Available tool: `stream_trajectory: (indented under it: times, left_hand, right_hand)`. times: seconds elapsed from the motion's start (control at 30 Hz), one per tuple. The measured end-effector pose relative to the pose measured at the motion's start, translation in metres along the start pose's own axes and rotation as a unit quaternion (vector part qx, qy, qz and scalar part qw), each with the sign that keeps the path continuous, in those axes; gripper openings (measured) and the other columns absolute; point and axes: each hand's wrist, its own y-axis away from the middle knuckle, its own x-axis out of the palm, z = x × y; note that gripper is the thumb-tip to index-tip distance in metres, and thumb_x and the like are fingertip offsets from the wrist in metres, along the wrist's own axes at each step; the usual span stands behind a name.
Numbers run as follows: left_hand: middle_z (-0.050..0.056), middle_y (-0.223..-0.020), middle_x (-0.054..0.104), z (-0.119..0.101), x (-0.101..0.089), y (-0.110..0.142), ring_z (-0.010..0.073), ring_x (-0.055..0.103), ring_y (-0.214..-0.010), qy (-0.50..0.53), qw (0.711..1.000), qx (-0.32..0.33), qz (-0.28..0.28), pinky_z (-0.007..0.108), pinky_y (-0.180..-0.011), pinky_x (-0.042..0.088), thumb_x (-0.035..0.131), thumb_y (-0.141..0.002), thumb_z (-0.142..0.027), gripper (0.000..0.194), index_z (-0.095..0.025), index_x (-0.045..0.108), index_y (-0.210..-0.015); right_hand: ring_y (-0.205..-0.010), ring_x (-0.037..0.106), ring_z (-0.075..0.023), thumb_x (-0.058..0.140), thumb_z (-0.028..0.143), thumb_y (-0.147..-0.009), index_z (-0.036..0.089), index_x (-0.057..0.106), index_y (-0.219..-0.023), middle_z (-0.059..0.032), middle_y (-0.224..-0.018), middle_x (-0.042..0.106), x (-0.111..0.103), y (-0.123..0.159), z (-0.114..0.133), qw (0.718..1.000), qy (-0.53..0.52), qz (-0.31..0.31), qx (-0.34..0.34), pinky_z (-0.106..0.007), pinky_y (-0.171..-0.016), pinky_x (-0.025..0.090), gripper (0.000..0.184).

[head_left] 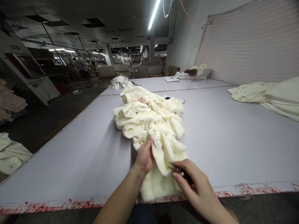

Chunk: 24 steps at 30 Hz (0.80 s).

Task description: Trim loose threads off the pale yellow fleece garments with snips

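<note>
A bunched heap of cream, fleecy fabric (161, 116) with faint reddish marks lies across the middle of the table and down to its front edge. My left hand (145, 157) is closed on a fold of the fabric, thumb on top; its other fingers are partly hidden. Just to the right, my right hand (198, 183) is wrapped around a pair of dark thread snips (183, 173). Their tips point left and are close beside the hanging fold, slightly blurred; whether they touch it I cannot tell.
The pale table (233, 140) has red print along its front edge. More cream fabric (280, 95) lies at right, and white scraps (120, 82) sit at the far left corner. Paper-like stacks (196, 73) stand at the back. A cream pile (12, 154) is beyond the left edge.
</note>
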Motion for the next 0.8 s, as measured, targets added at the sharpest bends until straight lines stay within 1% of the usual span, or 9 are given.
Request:
stream_trajectory:
  times: [0.13,0.27,0.37,0.4,0.47,0.53,0.67,0.73,0.8]
  left_hand:
    - [0.004,-0.113,0.067,0.004,0.002,-0.028,0.0195,0.055,-0.114,0.002,0.999,0.038,0.018,0.032,-0.100,0.040,0.064,-0.081,-0.031,0.025,-0.020,0.065,-0.104]
    - [0.009,-0.108,0.068,-0.009,-0.013,-0.021,0.0231,0.060,-0.104,-0.033,0.998,-0.007,0.051,0.037,-0.094,0.044,0.067,-0.077,-0.029,0.027,-0.016,0.065,-0.101]
    - [0.008,-0.110,0.065,-0.022,-0.037,0.010,0.0226,0.059,-0.101,-0.160,0.987,0.027,-0.002,0.034,-0.088,0.045,0.067,-0.077,-0.031,0.032,-0.018,0.062,-0.106]
    - [0.007,-0.107,0.065,-0.023,-0.044,0.025,0.0216,0.060,-0.098,-0.240,0.967,0.067,-0.048,0.031,-0.085,0.045,0.067,-0.077,-0.033,0.032,-0.019,0.061,-0.105]
    - [0.003,-0.086,0.065,-0.017,-0.056,0.056,0.0190,0.059,-0.084,-0.394,0.896,0.149,-0.138,0.026,-0.073,0.045,0.066,-0.076,-0.037,0.026,-0.020,0.059,-0.095]
    - [-0.001,-0.069,0.059,-0.002,-0.059,0.082,0.0164,0.055,-0.065,-0.473,0.857,0.144,-0.144,0.025,-0.060,0.043,0.064,-0.076,-0.037,0.026,-0.022,0.055,-0.095]
    - [0.007,-0.100,0.064,0.032,-0.051,0.098,0.0213,0.061,-0.087,-0.475,0.869,0.092,-0.103,0.029,-0.077,0.047,0.068,-0.071,-0.027,0.048,-0.022,0.046,-0.113]
    - [0.010,-0.108,0.061,0.039,-0.051,0.092,0.0217,0.060,-0.097,-0.449,0.880,0.119,-0.104,0.031,-0.083,0.046,0.059,-0.077,-0.022,0.038,-0.022,0.044,-0.112]
    - [0.010,-0.104,0.059,0.039,-0.056,0.085,0.0204,0.059,-0.097,-0.458,0.863,0.182,-0.111,0.031,-0.083,0.047,0.051,-0.079,-0.015,0.032,-0.021,0.043,-0.109]
  right_hand:
    - [-0.077,0.061,-0.0190,0.054,0.024,-0.084,0.022,0.052,-0.111,-0.0054,-0.092,0.060,0.032,0.014,0.006,0.987,0.090,0.124,-0.042,-0.028,-0.066,0.049,0.027]
    - [-0.071,0.058,-0.0192,0.053,0.010,-0.073,0.020,0.057,-0.089,-0.0049,-0.089,0.059,0.055,0.007,-0.004,0.963,0.188,0.183,-0.068,-0.029,-0.063,0.045,0.020]
    - [-0.075,0.056,-0.0172,0.046,0.004,-0.070,0.021,0.053,-0.085,-0.0024,-0.084,0.057,0.046,-0.008,-0.013,0.987,0.091,0.131,-0.024,-0.026,-0.065,0.043,0.024]
    - [-0.076,0.055,-0.0167,0.044,0.003,-0.070,0.021,0.051,-0.085,-0.0019,-0.084,0.057,0.040,-0.014,-0.015,0.994,0.050,0.102,-0.010,-0.026,-0.066,0.043,0.024]
    - [-0.075,0.054,-0.0160,0.042,0.005,-0.073,0.021,0.048,-0.080,-0.0013,-0.081,0.055,0.030,-0.025,-0.016,0.999,-0.007,0.053,0.008,-0.025,-0.066,0.043,0.018]
    - [-0.069,0.051,-0.0153,0.043,0.009,-0.077,0.021,0.043,-0.073,-0.0002,-0.075,0.052,0.024,-0.034,-0.016,0.999,-0.027,0.023,0.016,-0.024,-0.062,0.041,0.013]
    - [-0.063,0.049,-0.0141,0.044,0.012,-0.078,0.022,0.039,-0.069,0.0012,-0.069,0.048,0.023,-0.040,-0.017,1.000,-0.003,0.005,-0.004,-0.023,-0.057,0.040,0.014]
    - [-0.065,0.052,-0.0144,0.043,0.012,-0.077,0.021,0.045,-0.076,-0.0005,-0.075,0.053,0.022,-0.039,-0.024,0.998,0.048,-0.008,-0.030,-0.023,-0.057,0.042,0.010]
    - [-0.064,0.055,-0.0145,0.043,0.014,-0.076,0.022,0.049,-0.082,-0.0018,-0.081,0.057,0.016,-0.037,-0.032,0.990,0.134,-0.014,-0.038,-0.022,-0.052,0.041,0.011]
